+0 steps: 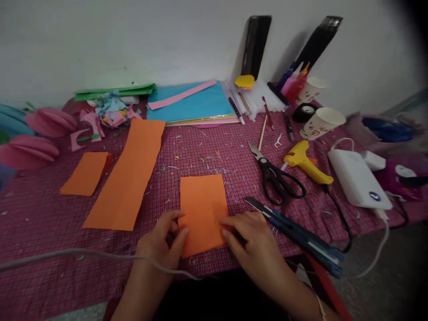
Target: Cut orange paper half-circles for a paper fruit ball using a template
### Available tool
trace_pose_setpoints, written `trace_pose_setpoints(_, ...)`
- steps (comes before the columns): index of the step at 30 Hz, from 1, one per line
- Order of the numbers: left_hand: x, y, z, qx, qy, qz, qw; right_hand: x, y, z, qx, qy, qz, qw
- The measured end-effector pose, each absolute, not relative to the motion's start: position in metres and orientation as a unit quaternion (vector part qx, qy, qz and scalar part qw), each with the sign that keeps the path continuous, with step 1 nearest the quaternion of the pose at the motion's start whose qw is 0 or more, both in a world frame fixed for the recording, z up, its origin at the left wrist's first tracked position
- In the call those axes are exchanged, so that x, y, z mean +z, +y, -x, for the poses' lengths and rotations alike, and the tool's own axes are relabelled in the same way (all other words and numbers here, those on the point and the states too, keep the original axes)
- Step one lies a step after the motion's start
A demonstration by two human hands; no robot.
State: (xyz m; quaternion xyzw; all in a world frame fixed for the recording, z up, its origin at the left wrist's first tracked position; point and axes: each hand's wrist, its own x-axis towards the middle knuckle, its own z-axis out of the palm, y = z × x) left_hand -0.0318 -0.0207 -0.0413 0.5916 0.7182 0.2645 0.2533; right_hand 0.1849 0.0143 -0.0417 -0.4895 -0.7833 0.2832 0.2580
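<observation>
An orange sheet of paper lies in front of me on the checked cloth. At its lower left edge, my left hand grips it with thumb and forefinger. My right hand pinches the opposite edge, its thumb and fingers lying on the paper. Left of this sheet is a longer orange strip with a wavy right edge. Farther left is a small stack of orange paper pieces. A blue utility knife lies just right of my right hand, with black-handled scissors beyond it.
A yellow glue gun, a white power bank and paper cups stand or lie at the right. Blue sheets and paper scraps are along the wall. Pink paper shapes sit far left. A pale cable crosses the foreground.
</observation>
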Motion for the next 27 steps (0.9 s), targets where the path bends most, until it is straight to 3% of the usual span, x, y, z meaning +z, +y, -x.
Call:
trace_pose_setpoints(10,-0.043,-0.026,0.030,0.303,0.743,-0.530,0.273,-0.044,0.019,-0.182,0.301,-0.774,0.497,0.252)
trace_pose_setpoints(27,-0.028,-0.003,0.020,0.220,0.762,-0.555,0.252,-0.032,0.025,-0.183,0.315,-0.767,0.473,0.298)
